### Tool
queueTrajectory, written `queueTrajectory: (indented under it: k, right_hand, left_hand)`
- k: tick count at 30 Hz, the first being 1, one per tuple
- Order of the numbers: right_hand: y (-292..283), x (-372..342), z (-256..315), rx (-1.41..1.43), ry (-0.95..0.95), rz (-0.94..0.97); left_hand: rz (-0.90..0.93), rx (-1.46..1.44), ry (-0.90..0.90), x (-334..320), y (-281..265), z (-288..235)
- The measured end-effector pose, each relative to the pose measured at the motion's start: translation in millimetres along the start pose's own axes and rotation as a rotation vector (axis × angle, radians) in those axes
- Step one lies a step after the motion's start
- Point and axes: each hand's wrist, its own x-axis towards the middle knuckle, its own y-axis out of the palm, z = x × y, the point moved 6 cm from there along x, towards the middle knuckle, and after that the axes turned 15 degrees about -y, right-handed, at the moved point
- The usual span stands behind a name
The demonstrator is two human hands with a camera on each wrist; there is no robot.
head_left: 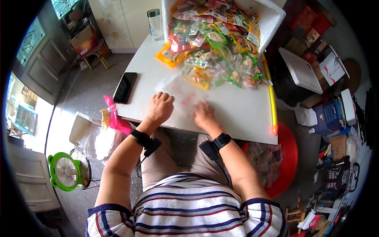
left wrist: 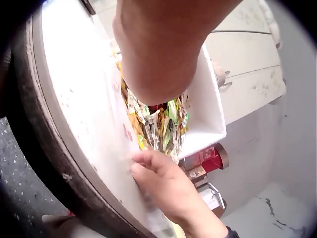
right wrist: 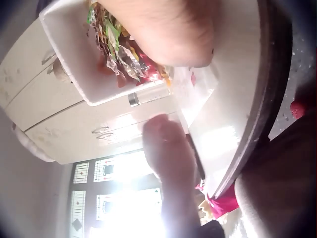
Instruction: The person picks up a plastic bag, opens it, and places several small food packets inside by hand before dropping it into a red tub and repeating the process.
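A clear plastic bag (head_left: 184, 94) with red print lies flat on the white table between the two hands. The left hand (head_left: 161, 107) is at the bag's near left side, its fingers curled down onto the film. At the near right side the right hand (head_left: 204, 113), blurred, pinches the bag; its thumb and forefinger come together at the edge in the left wrist view. Just beyond the bag, a heap of small sealed snack packets (head_left: 215, 37) spills from a white foam box (head_left: 271, 19) tipped on its side.
A black phone (head_left: 125, 87) and a glass jar (head_left: 155, 25) stand at the table's left. A yellow stick (head_left: 270, 94) lies along the right edge. Below it sits a red basin (head_left: 290, 158) with packets. A pink ribbon (head_left: 114, 116) hangs at the left edge near a green fan (head_left: 64, 171).
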Motion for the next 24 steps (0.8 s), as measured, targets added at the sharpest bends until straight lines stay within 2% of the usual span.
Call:
queueTrajectory:
  k: [2, 3, 4, 6, 7, 11, 13, 16, 18, 21, 24]
  right_hand:
    - [11.5, -4.5, -1.4, -0.062, -0.054, -0.119]
    - [10.4, -5.6, 0.6, -0.093, -0.078, -0.165]
    - [8.4, -7.6, 1.8, -0.124, -0.102, -0.210]
    - [9.4, -9.2, -0.9, -0.108, -0.107, -0.168]
    - [9.0, -9.6, -2.4, -0.101, -0.107, -0.149]
    - [3.6, -14.2, -12.6, -0.032, -0.014, -0.167]
    - [-1.4, -16.1, -19.8, -0.030, 0.102, -0.142]
    - [-6.2, -16.9, -14.8, -0.110, 0.161, -0.123]
    - [-4.6, -15.5, -4.5, -0.144, 0.131, -0.156]
    - [-1.6, -15.8, 1.9, -0.170, 0.115, -0.230]
    - [1.6, -17.5, 0.0, -0.039, 0.142, -0.274]
  left_hand:
    - [-0.145, -0.138, 0.105, 6.1, -8.0, -16.2]
    - [-0.117, -0.139, 0.113, 8.1, -1.1, -17.4]
    - [0.010, -0.110, 0.007, 7.1, 13.7, -10.0]
    - [0.263, -0.053, -0.198, 1.1, 43.9, 6.9]
    - [0.373, -0.005, -0.174, -2.1, 54.8, 11.5]
    - [0.325, -0.010, -0.105, -20.5, 49.7, 6.8]
    - [0.330, -0.030, -0.161, -29.5, 48.1, 4.9]
    - [0.323, -0.070, -0.236, -38.7, 44.3, 2.7]
    - [0.311, -0.105, -0.283, -40.5, 41.0, -1.1]
    - [0.442, 0.002, -0.365, -40.6, 41.3, -7.0]
    - [0.487, 0.031, -0.270, -38.9, 43.2, -13.6]
